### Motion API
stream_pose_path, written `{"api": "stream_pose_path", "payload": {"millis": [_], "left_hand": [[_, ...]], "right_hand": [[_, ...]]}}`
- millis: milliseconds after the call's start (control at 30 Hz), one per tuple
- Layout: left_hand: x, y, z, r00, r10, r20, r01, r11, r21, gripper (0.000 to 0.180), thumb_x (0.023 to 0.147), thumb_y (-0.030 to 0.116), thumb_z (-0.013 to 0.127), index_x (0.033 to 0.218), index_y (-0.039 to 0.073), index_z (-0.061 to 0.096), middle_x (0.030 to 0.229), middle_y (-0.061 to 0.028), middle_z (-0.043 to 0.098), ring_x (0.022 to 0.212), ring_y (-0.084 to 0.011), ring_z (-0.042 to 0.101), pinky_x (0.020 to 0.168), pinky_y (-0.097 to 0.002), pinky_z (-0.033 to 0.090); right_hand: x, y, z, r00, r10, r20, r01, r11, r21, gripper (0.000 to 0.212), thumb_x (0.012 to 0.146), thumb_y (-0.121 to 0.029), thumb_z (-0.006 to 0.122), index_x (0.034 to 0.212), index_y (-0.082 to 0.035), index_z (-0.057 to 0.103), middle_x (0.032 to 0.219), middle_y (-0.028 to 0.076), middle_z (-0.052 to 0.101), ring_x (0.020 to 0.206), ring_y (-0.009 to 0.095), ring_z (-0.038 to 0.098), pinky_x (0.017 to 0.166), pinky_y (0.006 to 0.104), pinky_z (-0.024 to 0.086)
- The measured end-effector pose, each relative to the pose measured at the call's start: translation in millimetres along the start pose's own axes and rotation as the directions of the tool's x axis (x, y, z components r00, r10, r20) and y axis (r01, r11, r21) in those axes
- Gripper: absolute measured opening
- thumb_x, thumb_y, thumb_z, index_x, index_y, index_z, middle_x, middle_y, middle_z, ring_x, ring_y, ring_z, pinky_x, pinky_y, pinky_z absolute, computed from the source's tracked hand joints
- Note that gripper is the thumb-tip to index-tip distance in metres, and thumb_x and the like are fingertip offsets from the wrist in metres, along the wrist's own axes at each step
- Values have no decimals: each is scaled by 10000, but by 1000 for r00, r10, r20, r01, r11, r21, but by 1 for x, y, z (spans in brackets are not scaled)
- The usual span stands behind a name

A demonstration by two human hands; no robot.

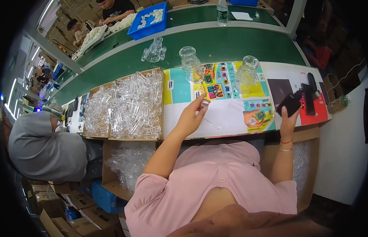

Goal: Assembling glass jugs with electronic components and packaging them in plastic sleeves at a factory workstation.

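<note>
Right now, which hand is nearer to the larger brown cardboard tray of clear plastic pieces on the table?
Left. The left hand is a little right of the tray, holding a small clear piece; the right hand is much farther right, holding a black object.

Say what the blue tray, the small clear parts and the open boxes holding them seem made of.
Blue tray: probably moulded plastic, smooth sheen, even colour. Small clear parts: glossy, transparent with bright glints; likely plastic, glass possible. Open boxes: matt, apparently cardboard, with brown walls.
</note>
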State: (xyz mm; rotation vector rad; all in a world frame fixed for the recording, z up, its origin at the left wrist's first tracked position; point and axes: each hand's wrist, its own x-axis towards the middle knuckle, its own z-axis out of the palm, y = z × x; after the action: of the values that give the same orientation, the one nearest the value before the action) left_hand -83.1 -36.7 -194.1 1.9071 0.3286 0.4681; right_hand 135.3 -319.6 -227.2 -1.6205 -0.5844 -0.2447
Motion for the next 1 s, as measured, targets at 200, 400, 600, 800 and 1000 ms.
{"api": "stream_pose_path", "payload": {"millis": [200,400,600,800,1000], "left_hand": [[2,-42,20,976,211,61,-214,853,476,457,711,100,681,1132,33,518,1037,-165,558,973,-308,490,867,-388,395],[-28,-51,0,995,10,-100,37,886,463,369,662,94,739,995,21,600,1008,-137,539,880,-261,541,740,-319,459],[-39,-5,3,986,-28,-165,33,999,28,327,738,2,666,1055,4,590,1051,-109,541,791,-161,571,641,-250,502],[-43,50,14,996,13,-93,-56,879,-473,339,789,-61,593,1104,-32,474,1087,-155,546,912,-179,574,792,-277,504],[-52,53,20,969,165,-184,-230,871,-433,355,734,-114,632,978,9,406,1114,-239,543,1044,-240,555,836,-294,492]], "right_hand": [[-38,-51,16,938,15,346,-14,1000,-4,528,757,-73,648,1196,-1,363,1071,86,486,997,163,474,880,288,384],[-35,-60,16,937,93,338,-197,937,289,522,727,-174,718,1121,-16,415,1024,73,502,982,161,492,881,285,393],[-4,-80,47,949,274,157,-280,498,821,392,807,-223,653,1097,-13,491,1072,91,561,964,189,544,869,321,432],[7,-131,86,938,334,90,-207,333,920,330,870,-322,549,1049,-45,523,963,86,579,800,162,556,689,264,466],[-11,-170,96,988,30,152,-121,758,641,441,828,-411,542,951,8,478,846,96,499,739,147,506,628,245,441]]}}
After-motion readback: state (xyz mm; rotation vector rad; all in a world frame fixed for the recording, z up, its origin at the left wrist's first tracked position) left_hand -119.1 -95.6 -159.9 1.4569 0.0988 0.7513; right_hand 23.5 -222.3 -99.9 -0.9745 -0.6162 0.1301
